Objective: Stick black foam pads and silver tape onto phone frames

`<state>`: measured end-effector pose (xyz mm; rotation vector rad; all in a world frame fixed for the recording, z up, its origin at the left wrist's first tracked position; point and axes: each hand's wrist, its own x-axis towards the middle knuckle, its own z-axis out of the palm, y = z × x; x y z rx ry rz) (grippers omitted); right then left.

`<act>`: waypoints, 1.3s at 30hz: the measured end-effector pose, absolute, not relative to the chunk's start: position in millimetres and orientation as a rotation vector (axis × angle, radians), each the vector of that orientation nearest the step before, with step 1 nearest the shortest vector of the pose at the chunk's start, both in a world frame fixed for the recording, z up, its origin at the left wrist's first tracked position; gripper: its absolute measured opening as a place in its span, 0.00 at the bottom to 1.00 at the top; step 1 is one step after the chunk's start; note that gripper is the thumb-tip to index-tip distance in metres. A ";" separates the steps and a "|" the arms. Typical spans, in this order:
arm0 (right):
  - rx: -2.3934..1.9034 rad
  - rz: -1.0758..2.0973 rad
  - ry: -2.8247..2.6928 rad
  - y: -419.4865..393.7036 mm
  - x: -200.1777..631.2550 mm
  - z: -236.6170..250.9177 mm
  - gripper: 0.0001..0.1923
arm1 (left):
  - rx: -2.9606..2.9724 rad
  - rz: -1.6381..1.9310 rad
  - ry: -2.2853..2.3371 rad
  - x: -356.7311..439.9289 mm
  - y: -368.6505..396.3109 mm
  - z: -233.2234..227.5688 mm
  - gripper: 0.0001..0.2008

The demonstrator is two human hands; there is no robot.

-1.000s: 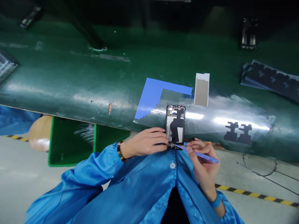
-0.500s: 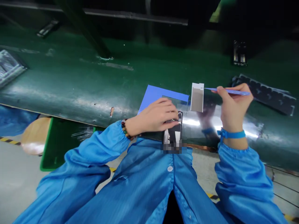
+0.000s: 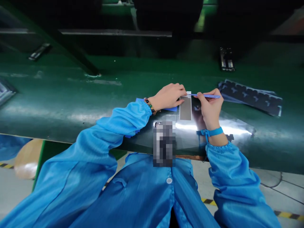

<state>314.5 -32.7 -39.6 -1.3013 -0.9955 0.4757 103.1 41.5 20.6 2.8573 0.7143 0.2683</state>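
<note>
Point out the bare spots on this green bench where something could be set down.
Bare green bench stretches left of the left hand, up to the dark strip at the back. Another bare band lies behind both hands, between them and the dark part. It is crowded around the grey strip, the right hand and the black sheets.

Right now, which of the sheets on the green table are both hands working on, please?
The small grey strip between left hand and right hand; the dark patterned sheet lies untouched.

The grey strip [image 3: 185,108] with white ends lies flat lengthwise between my hands, its far end under my left hand's [image 3: 169,96] fingertips. The thin blue stick [image 3: 206,96] in my right hand [image 3: 209,106] points level at that end.
</note>
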 end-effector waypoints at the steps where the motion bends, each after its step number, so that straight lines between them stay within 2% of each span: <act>1: -1.308 0.473 -0.998 -33.4 313.7 -38.6 0.20 | 2.860 0.251 0.728 104.4 41.2 20.1 0.16; 10: -1.259 0.426 -0.966 -30.5 315.6 -39.8 0.20 | 2.867 0.217 0.774 111.0 41.2 19.9 0.15; 13: -1.206 0.388 -0.907 -27.7 321.3 -41.3 0.21 | 2.807 0.332 0.714 98.1 31.6 24.4 0.14; 16: -1.224 0.403 -0.908 -27.9 324.9 -43.1 0.22 | 2.763 0.527 0.619 60.4 -9.2 34.8 0.14; 18: -1.243 0.425 -0.909 -28.8 324.2 -43.6 0.22 | 2.782 0.510 0.463 25.9 -52.9 40.2 0.14; 21: -1.247 0.465 -0.884 -29.4 318.8 -42.0 0.22 | 2.805 0.493 0.321 -22.6 -124.3 34.7 0.25; 23: -1.236 0.501 -0.873 -29.2 314.5 -40.0 0.22 | 2.809 0.538 0.433 -44.0 -163.5 19.3 0.27; 27: -1.228 0.535 -0.876 -30.3 310.6 -37.0 0.25 | 2.821 0.711 0.631 -58.1 -205.0 -21.2 0.16; 30: -1.226 0.518 -0.860 -33.3 311.6 -35.6 0.25 | 2.840 0.826 0.657 -58.1 -209.4 -35.8 0.17; 36: -1.237 0.495 -0.833 -35.7 314.0 -34.4 0.24 | 2.834 0.960 0.560 -62.5 -199.5 -14.4 0.13; 39: -1.225 0.485 -0.821 -33.5 314.9 -34.1 0.25 | 2.673 1.179 0.586 -63.8 -184.0 -1.8 0.13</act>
